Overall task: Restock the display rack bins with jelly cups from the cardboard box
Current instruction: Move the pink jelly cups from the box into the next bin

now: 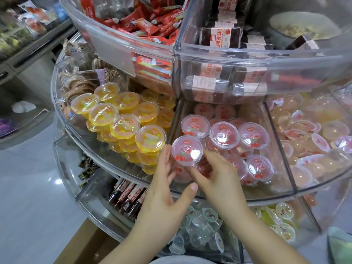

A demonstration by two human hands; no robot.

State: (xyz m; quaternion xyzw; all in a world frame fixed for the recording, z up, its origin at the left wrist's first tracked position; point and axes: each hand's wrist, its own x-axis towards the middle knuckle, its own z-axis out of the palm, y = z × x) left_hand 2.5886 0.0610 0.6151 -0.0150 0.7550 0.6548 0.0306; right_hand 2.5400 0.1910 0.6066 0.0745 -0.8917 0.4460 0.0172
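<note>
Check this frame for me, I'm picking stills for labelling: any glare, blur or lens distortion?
Head view: wide-angle bending curves the rack rim and stretches the corners; white glare spots sit on the pink cup lid between the left hand and right hand, and on the yellow cups; edges such as the far left shelves look soft; the centre is fairly sharp.

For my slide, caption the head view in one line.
Both hands, left hand and right hand, set a pink cherry jelly cup into the middle bin.
</note>
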